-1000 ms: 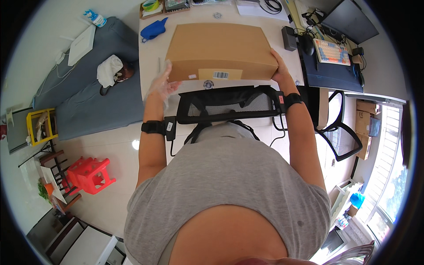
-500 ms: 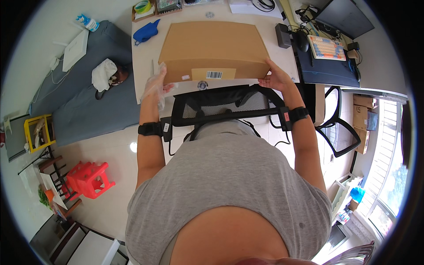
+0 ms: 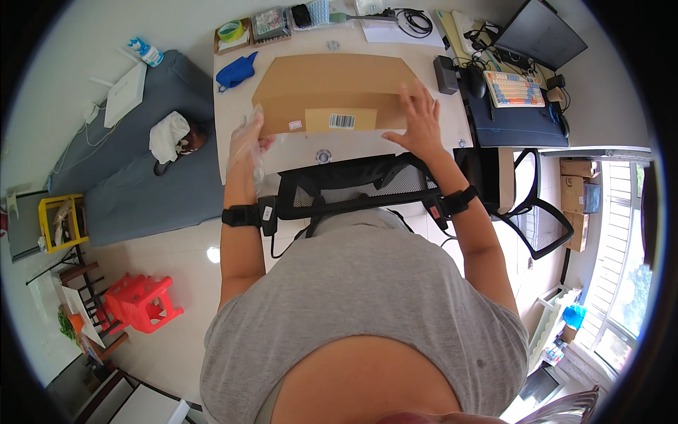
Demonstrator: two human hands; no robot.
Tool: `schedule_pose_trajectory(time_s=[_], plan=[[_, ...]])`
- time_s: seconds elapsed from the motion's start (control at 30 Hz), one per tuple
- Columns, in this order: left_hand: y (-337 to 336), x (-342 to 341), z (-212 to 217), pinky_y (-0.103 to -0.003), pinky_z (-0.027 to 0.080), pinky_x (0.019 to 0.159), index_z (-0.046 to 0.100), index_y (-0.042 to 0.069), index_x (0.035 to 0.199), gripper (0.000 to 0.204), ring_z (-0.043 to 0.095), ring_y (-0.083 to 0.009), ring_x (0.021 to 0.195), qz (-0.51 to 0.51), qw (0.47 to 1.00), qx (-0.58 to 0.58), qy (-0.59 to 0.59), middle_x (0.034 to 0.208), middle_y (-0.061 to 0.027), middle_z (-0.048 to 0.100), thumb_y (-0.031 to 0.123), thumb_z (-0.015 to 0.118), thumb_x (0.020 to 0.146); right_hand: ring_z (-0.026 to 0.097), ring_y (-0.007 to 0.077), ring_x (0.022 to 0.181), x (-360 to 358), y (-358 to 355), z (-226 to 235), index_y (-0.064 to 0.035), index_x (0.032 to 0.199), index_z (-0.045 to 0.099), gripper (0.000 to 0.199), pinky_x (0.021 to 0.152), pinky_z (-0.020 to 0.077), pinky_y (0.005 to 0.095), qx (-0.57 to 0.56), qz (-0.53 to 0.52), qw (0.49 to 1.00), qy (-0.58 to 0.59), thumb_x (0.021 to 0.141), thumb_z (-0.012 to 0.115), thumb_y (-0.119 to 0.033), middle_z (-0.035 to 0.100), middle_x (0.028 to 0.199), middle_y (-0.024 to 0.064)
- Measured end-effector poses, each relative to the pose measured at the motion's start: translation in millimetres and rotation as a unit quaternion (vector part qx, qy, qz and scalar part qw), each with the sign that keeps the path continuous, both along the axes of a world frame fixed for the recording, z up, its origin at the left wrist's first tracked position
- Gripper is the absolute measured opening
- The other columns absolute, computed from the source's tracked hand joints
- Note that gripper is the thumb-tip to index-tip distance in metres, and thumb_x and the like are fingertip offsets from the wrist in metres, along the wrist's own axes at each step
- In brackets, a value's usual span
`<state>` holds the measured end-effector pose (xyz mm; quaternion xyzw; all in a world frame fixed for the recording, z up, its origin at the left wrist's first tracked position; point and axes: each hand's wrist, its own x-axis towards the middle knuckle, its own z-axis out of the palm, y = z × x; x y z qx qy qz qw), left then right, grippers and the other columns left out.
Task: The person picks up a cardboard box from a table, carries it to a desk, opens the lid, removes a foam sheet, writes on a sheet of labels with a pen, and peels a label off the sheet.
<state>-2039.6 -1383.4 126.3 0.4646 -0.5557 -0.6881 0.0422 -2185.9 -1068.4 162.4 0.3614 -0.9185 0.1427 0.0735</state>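
Observation:
A closed brown cardboard box (image 3: 335,74) lies on the pale table, its front face bearing a barcode label and a small white sticker. My left hand (image 3: 247,139), covered by a clear plastic glove, grips the box's front left corner, with some fingers hidden by the box. Over the front right corner is my right hand (image 3: 419,121), bare and open, its fingers spread and its thumb pointing left. Whether its fingertips touch the cardboard I cannot tell. Both wrists wear black straps with small modules.
A blue pouch (image 3: 236,71) lies left of the box, a dark block-shaped object (image 3: 445,75) right of it. Green tape (image 3: 230,30) and packets line the far edge. A mesh chair (image 3: 353,185) stands between me and the table. A keyboard (image 3: 514,90) and monitor are at right.
My right hand has let go of the box's right corner and moved left and slightly upward, fingers spreading. The box's top looks shallower now. My left hand has stayed at its corner.

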Motion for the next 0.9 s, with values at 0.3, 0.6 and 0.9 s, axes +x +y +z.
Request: schedule_pose_trajectory(time_s=[0.3, 0.6, 0.9], plan=[[1, -25, 32, -0.023, 0.039, 0.045, 0.046, -0.002, 0.086, 0.049, 0.050, -0.0138, 0.049, 0.033, 0.995, 0.026, 0.092, 0.066, -0.0095, 0.054, 0.042, 0.063, 0.075, 0.034, 0.0324, 0.112, -31, -23, 9, -0.0177, 0.129, 0.030, 0.084, 0.091, 0.0277, 0.0529, 0.015, 0.090, 0.990, 0.109, 0.055, 0.070, -0.017, 0.036, 0.117, 0.0159], [-7, -23, 45, -0.023, 0.040, 0.046, 0.049, -0.003, 0.091, 0.039, 0.051, -0.0136, 0.050, 0.034, 0.997, -0.014, 0.073, 0.063, -0.0073, 0.053, 0.032, 0.061, 0.078, 0.047, 0.0344, 0.096, -40, -25, 19, -0.0112, 0.119, 0.039, 0.067, 0.081, 0.0384, 0.0430, 0.034, 0.169, 0.983, 0.056, 0.056, 0.062, -0.019, 0.047, 0.099, 0.0173], [-10, -8, 31, -0.024, 0.042, 0.049, 0.052, 0.000, 0.091, 0.022, 0.052, -0.0146, 0.049, 0.049, 0.988, -0.005, 0.143, 0.058, -0.0056, 0.053, 0.019, 0.054, 0.081, 0.058, 0.0282, 0.076, -42, -30, 9, -0.0066, 0.087, 0.060, 0.021, 0.065, 0.0465, 0.0377, 0.044, 0.216, 0.975, 0.028, 0.069, 0.050, -0.003, 0.061, 0.077, 0.0104]])
